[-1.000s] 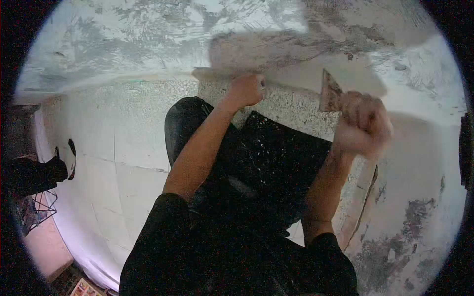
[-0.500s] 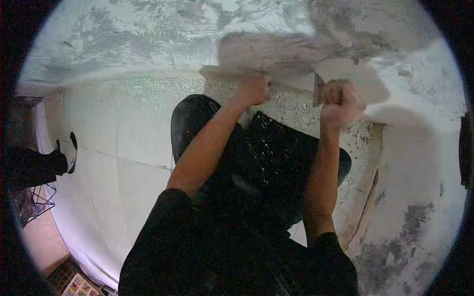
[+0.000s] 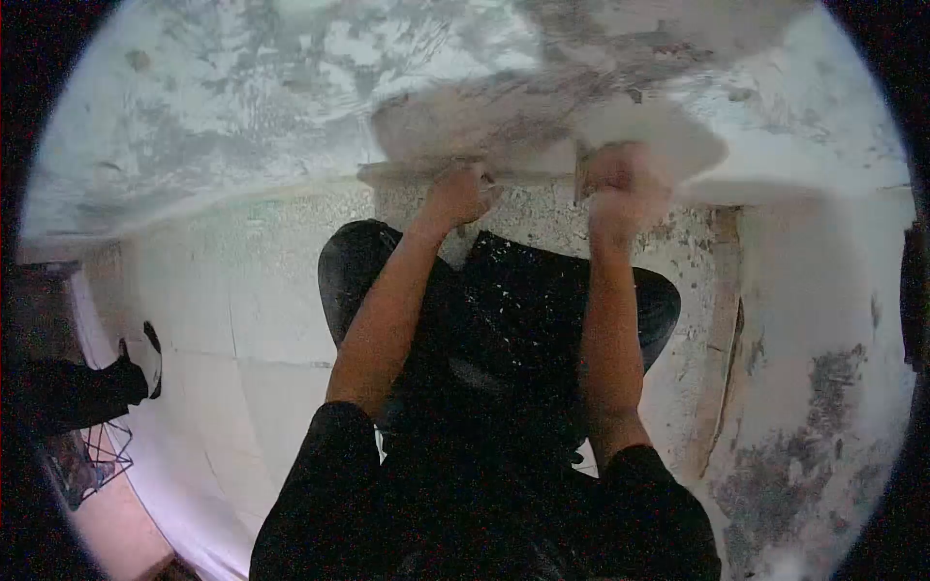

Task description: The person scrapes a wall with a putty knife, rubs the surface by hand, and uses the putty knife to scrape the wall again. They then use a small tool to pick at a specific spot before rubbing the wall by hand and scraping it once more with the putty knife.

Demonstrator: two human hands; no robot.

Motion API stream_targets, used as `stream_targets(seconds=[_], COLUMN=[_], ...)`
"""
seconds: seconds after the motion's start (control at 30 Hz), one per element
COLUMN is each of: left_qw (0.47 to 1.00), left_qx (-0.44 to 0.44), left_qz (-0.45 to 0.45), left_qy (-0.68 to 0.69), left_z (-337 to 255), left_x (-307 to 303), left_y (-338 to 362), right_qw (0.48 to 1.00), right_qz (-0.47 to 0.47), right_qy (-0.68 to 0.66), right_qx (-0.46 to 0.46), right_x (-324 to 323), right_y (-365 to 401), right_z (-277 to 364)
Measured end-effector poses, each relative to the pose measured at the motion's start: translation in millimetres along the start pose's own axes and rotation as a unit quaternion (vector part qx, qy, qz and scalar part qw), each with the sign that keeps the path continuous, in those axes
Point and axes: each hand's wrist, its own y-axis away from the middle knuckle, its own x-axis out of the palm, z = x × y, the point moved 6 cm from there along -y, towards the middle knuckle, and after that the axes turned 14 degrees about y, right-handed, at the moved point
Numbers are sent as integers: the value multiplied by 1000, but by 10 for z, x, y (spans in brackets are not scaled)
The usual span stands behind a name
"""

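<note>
Head view: blurred right hand clenched round thin, flat scraper near foot of rough, mottled wall; left hand curled, contents unclear, near gritty, speckled floor; black cloth flecked white.

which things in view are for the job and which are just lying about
Seemingly for the job:
- flat-bladed scraper, in the right hand
- patchy wall, facing the person

Seemingly just lying about:
- black wire frame, far left
- dark items beside it, too dim to name
</note>
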Motion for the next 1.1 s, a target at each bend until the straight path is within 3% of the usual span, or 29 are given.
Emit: stream_targets(seconds=[0.07, 0.1, 0.13, 0.17, 0.2, 0.23, 0.27, 0.33, 0.37, 0.4, 0.47, 0.5, 0.53, 0.6, 0.63, 0.67, 0.7, 0.73, 0.77, 0.8, 0.83, 0.87, 0.9, 0.93, 1.0, 1.07, 1.1], left_qw=[999, 1000, 1000, 999, 998, 998, 998, 991, 991, 998, 1000, 999, 998, 999, 999, 998, 998, 998, 997, 999, 997, 997, 1000, 999, 999, 999, 999], left_qx=[24, 2, -26, -36, -52, -64, -64, 89, 86, 34, -13, -38, -58, -49, -45, -45, -50, -62, -72, -15, 45, 46, 5, -35, -23, -4, -2], left_qz=[-35, -10, 18, 20, 15, 7, 8, -94, -91, -40, -9, 3, 12, -1, -14, -19, -11, 5, 12, -5, -23, -21, -11, -6, -19, -38, -30], left_qy=[-28, -16, 1, 7, 19, 27, 27, -41, -39, -18, 1, 6, 9, -10, -26, -25, -22, -15, -10, -31, -54, -53, -27, -4, 16, 27, 14], left_z=[-89, -63, -24, -40, -70, -90, -78, -238, -209, -177, -79, 29, 40, -62, -101, -52, 54, 140, 173, 78, -55, -125, -158, -132, -70, -35, -54], left_x=[-143, -150, -86, -64, -90, -125, -89, -200, -170, -129, -157, -64, -50, -108, -152, -157, -93, 1, 53, -2, -82, -95, -128, -156, -104, -113, -94], left_y=[-37, -78, -60, -26, -24, -30, 13, 41, 53, 78, -70, -81, -88, -42, -27, -81, -141, -107, -47, -78, -108, -67, -22, -34, -33, -78, -79], right_qw=[992, 979, 978, 938, 850, 995, 995, 959, 959, 932, 846, 873, 873, 858, 982, 983, 941, 863, 882, 881, 962, 992, 966, 965, 894, 881, 987], right_qz=[16, 126, 131, 85, 28, -30, -30, 74, 77, 75, 62, 13, 13, 136, 83, 84, 73, 63, 30, 31, 52, 71, 86, 83, 30, 1, 11], right_qy=[104, -93, -96, -312, -510, -90, -90, -254, -252, -343, -527, -447, -447, -378, -108, -111, -301, -474, -441, -441, -233, -10, -212, -218, -434, -446, -153], right_qx=[-75, 129, 129, 129, 126, 31, 33, 101, 104, 92, 45, 194, 194, 319, 127, 123, 139, 163, 164, 166, 135, 100, 122, 116, 110, 156, 57], right_x=[196, 124, 51, -44, -116, -149, -147, 70, 21, -74, -112, -42, 36, 438, 319, 279, 131, 29, -40, 28, 142, 238, 344, 342, 28, 20, 62], right_y=[169, 91, -29, -134, -167, -149, -105, -95, -85, -94, -227, -95, -55, 114, 62, 132, 80, 26, -61, -46, -29, 40, 21, 4, -54, -58, -65], right_z=[-101, -82, 65, 221, 282, 258, 239, 172, 174, 228, 311, 121, 58, -220, -169, -233, -29, 168, 314, 276, 203, 126, 125, 113, 295, 264, 184])
